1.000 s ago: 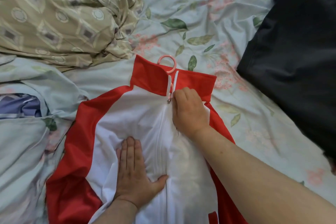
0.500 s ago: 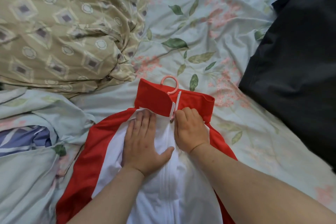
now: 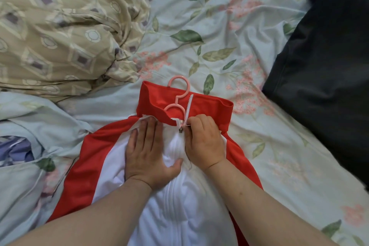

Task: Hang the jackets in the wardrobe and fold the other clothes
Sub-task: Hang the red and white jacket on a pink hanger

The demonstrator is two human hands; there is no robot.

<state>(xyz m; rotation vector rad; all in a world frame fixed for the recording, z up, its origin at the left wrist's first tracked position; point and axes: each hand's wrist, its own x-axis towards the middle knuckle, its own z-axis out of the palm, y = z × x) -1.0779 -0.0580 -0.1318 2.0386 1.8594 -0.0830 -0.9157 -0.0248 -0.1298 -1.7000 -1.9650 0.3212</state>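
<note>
Beyond the collar of the jacket, a broad stretch of floral sheet lies bare. It is bounded on the left by a heaped beige patterned quilt and on the right by a dark garment. A narrower strip of sheet runs between jacket and garment. Crumpled pale blue bedding crowds the jacket's left side. The pink hanger hook juts past the collar. The left hand, flat, and the right hand, pinching the zip, cover the chest.
</note>
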